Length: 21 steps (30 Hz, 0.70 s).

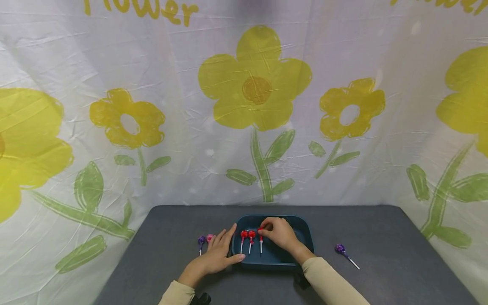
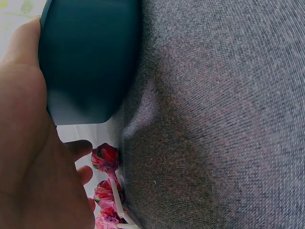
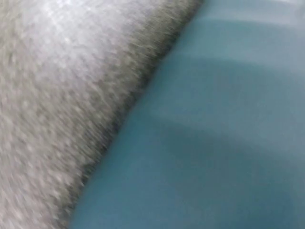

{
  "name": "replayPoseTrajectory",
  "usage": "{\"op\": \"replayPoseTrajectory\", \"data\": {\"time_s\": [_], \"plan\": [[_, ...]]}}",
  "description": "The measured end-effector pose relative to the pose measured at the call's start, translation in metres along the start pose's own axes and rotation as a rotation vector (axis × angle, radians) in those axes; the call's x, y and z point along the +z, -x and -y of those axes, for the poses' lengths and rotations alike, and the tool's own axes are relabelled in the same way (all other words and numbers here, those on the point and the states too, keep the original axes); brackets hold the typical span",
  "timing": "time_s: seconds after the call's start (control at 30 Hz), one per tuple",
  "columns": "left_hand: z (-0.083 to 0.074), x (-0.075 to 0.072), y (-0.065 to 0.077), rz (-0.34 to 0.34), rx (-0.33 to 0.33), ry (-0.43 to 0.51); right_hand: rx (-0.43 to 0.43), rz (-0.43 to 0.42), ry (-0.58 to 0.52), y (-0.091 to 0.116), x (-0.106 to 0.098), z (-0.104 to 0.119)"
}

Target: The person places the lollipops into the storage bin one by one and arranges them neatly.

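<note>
A dark teal tray (image 1: 284, 256) sits on the grey table. Inside it, two red lollipops (image 1: 244, 234) lie side by side at the left, sticks toward me. My right hand (image 1: 281, 235) reaches over the tray and pinches a third red lollipop (image 1: 261, 240) between thumb and fingertips, just right of that pair. Along the tray's left side rests my left hand (image 1: 216, 256), its fingers extended and the thumb at the front corner. In the right wrist view only the blurred tray wall (image 3: 214, 143) and table show; the hand is out of that view.
Left of the tray, a purple lollipop (image 1: 201, 240) and a pink one (image 1: 209, 238) lie partly behind the left hand. Pink-red lollipops (image 2: 105, 157) appear past its fingers in the left wrist view. Another purple lollipop (image 1: 340, 249) lies at the right. A flower-printed cloth (image 1: 183, 178) hangs behind.
</note>
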State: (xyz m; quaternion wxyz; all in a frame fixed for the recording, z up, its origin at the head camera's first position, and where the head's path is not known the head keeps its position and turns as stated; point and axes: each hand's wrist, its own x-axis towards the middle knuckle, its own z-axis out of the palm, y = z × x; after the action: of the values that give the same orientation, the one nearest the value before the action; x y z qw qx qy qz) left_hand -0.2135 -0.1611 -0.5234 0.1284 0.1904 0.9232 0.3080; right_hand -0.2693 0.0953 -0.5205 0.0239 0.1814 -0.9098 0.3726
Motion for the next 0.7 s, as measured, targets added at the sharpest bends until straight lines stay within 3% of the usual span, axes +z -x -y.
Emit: {"op": "replayPoseTrajectory", "data": {"time_s": [0.7], "plan": [[-0.002,0.000,0.000,-0.004,-0.016,-0.016,-0.061,-0.023,0.071,0.003,0.011,-0.002]]}}
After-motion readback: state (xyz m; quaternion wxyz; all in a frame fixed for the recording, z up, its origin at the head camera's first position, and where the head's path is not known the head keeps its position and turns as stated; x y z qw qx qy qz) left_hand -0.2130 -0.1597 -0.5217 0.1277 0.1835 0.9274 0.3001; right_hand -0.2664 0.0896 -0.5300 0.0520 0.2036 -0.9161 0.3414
